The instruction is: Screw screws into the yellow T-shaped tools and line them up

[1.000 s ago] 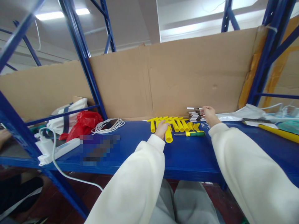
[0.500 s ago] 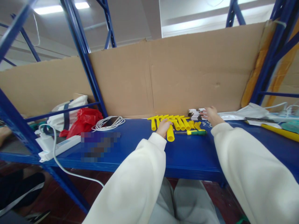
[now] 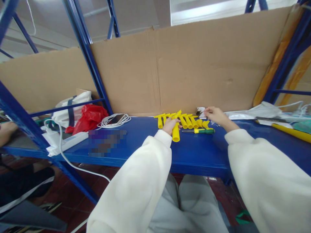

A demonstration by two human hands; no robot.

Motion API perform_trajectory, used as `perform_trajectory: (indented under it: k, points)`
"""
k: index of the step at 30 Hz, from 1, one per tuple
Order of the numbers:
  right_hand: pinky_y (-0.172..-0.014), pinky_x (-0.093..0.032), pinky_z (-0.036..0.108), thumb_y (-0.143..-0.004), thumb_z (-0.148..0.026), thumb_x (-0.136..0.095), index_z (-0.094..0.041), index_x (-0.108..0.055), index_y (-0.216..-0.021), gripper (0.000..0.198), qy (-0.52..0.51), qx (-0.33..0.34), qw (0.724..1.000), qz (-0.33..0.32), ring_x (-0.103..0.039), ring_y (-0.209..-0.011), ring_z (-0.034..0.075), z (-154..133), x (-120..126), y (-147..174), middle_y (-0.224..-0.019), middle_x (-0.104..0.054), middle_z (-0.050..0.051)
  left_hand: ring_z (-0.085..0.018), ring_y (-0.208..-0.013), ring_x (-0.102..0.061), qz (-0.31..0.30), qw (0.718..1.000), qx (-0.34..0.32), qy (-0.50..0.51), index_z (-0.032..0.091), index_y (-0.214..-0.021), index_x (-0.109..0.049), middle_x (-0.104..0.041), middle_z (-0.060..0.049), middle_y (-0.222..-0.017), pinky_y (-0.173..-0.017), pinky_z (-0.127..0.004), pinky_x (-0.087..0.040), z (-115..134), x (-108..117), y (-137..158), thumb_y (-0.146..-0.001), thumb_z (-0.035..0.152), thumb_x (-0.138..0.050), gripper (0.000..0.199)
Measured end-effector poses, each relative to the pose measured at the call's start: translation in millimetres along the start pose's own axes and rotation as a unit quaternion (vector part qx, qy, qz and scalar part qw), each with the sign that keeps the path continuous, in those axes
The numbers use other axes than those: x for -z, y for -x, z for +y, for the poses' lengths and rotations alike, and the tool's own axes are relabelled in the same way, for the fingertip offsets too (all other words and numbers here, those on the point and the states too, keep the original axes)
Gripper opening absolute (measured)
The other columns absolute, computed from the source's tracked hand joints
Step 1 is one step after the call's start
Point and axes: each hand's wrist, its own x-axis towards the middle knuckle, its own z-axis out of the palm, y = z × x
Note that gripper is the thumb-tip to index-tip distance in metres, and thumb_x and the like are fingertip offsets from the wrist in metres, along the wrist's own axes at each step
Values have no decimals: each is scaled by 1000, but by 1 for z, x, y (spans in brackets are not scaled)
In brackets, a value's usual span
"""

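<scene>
My left hand (image 3: 169, 126) is closed around a yellow T-shaped tool (image 3: 176, 134) with a hollow tube handle, its open end toward me. More such yellow T-shaped tools (image 3: 189, 122) lie in a row behind and beside it. Beyond the row's right end, my right hand (image 3: 215, 115) has its fingers pinched together next to a small stack of black-and-white packets (image 3: 200, 112); what is between the fingertips is too small to make out. Small yellow pieces (image 3: 202, 123) lie between the hands. In front of them rests a green-and-yellow screwdriver (image 3: 205, 131).
A cardboard sheet (image 3: 206, 68) closes off the back of the blue shelf (image 3: 145, 145). On the left are a coiled white cable (image 3: 115, 121), a red plastic bag (image 3: 89, 116) and a power strip (image 3: 71, 142). A yellow-handled tool (image 3: 291, 131) lies right. Another person's hand (image 3: 7, 131) shows far left.
The view has tilted down slightly. My left hand has raised the head end of its yellow tool. My right hand's fingers have drawn together and shifted off the packets slightly.
</scene>
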Motion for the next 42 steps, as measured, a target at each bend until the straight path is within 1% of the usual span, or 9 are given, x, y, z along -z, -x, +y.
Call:
perform_trajectory:
  k: [2,5,11,15,19,22,28,34,42]
  points:
    - [-76,-56,35,-82,-39,-66,-20,-74,-83,20,76,70,989,-106,-70,-79,25,-2,-1,12,-83,-76,8,-10,-45,-56,-4,1000,6,5,10,-104,-67,-64,1,-65,-46,-20,-45,2,0,1,-85,2,-63,22]
    - [-76,-56,34,-81,-51,-68,-21,-77,-82,30,121,107,963,-218,-71,-80,26,-4,-4,26,-85,-78,6,-8,-42,-53,-3,1000,7,26,9,-106,-66,-69,-2,-70,-42,-19,-42,4,0,2,-91,4,-56,19]
    - [-69,-54,31,-77,-66,-69,-21,-78,-83,46,135,122,947,-265,-70,-75,24,0,-7,30,-83,-78,4,-6,-38,-49,-14,998,11,56,8,-121,-59,-75,-7,-82,-38,-17,-39,7,0,4,-101,11,-48,24]
    - [-65,-52,32,-77,-63,-70,-21,-77,-77,43,180,116,936,-278,-68,-70,24,5,-3,27,-74,-74,4,-6,-36,-47,-18,998,20,55,8,-125,-59,-75,-7,-82,-38,-18,-39,7,1,4,-103,17,-49,26]
    - [-72,-54,33,-71,-47,-79,-23,-79,-82,26,217,129,930,-267,-72,-80,27,8,3,29,-85,-78,5,-6,-34,-45,-30,999,19,39,10,-122,-60,-74,-3,-75,-37,-19,-38,8,3,4,-104,20,-48,24]
    - [-78,-56,34,-73,-38,-77,-25,-80,-87,19,219,142,935,-239,-73,-85,27,6,5,31,-90,-79,4,-8,-32,-43,-22,999,26,25,11,-112,-63,-64,2,-59,-35,-19,-35,10,3,4,-105,23,-47,21]
    - [-85,-58,37,-77,-34,-75,-23,-80,-103,29,183,162,959,-141,-75,-92,29,-4,7,33,-100,-80,7,-8,-30,-42,-11,999,44,-6,15,-88,-63,-51,5,-46,-36,-18,-34,12,3,6,-104,26,-53,22]
    - [-94,-58,43,-83,-33,-72,-22,-79,-110,31,152,203,966,-50,-75,-102,31,-3,4,31,-111,-80,10,-8,-31,-43,-40,996,50,-56,16,-86,-61,-51,5,-45,-35,-18,-32,10,5,6,-104,28,-54,22]
    - [-97,-56,43,-85,-32,-70,-20,-78,-115,33,188,161,966,-73,-73,-108,32,-3,6,32,-118,-78,12,-8,-33,-43,-62,994,51,-73,18,-84,-59,-49,5,-46,-35,-18,-32,7,6,3,-104,28,-52,23]
